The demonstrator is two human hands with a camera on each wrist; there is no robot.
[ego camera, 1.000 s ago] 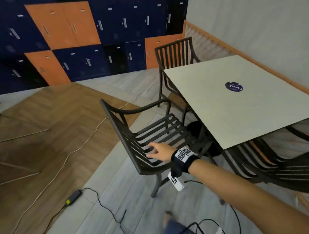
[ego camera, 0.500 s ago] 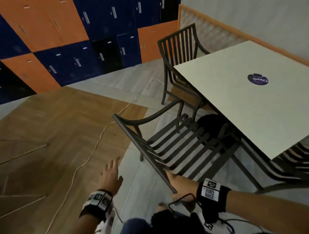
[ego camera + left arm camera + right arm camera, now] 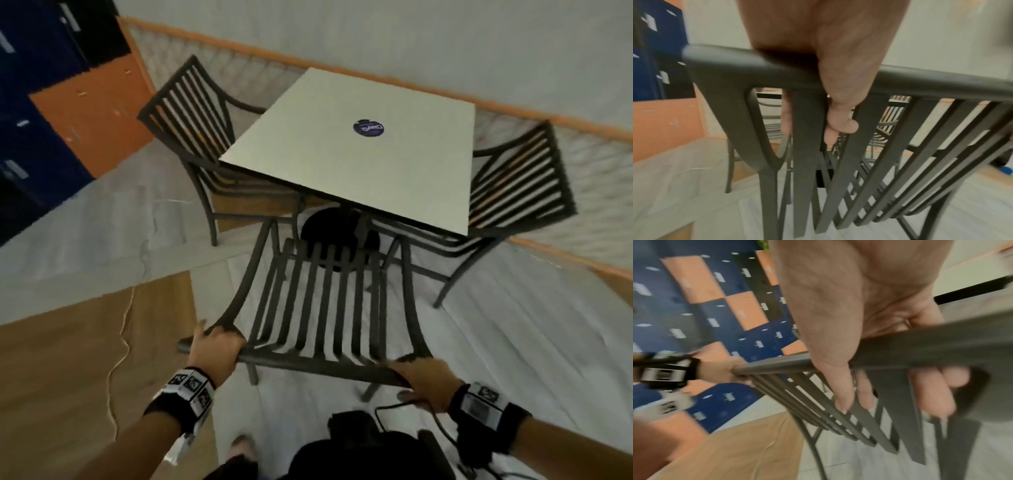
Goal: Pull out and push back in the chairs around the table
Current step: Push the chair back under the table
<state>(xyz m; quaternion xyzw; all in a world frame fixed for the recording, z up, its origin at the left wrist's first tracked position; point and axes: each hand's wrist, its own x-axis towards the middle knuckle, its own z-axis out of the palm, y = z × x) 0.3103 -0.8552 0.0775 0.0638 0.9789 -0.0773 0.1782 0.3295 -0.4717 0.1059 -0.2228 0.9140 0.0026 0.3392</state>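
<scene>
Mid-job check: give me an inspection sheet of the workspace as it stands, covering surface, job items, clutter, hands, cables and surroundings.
Surface: square pale table top carries one round dark blue sticker.
Job's things: near dark slatted metal chair faces the table, seat front at the table's edge; two matching chairs, left chair and right chair, sit tucked in.
Clutter: nothing seen.
Grippers: left hand and right hand both grip the near chair's top rail.
Cables: thin white cord on the wooden floor; black cable near the right hand.
Surroundings: blue and orange lockers, pale wall.
</scene>
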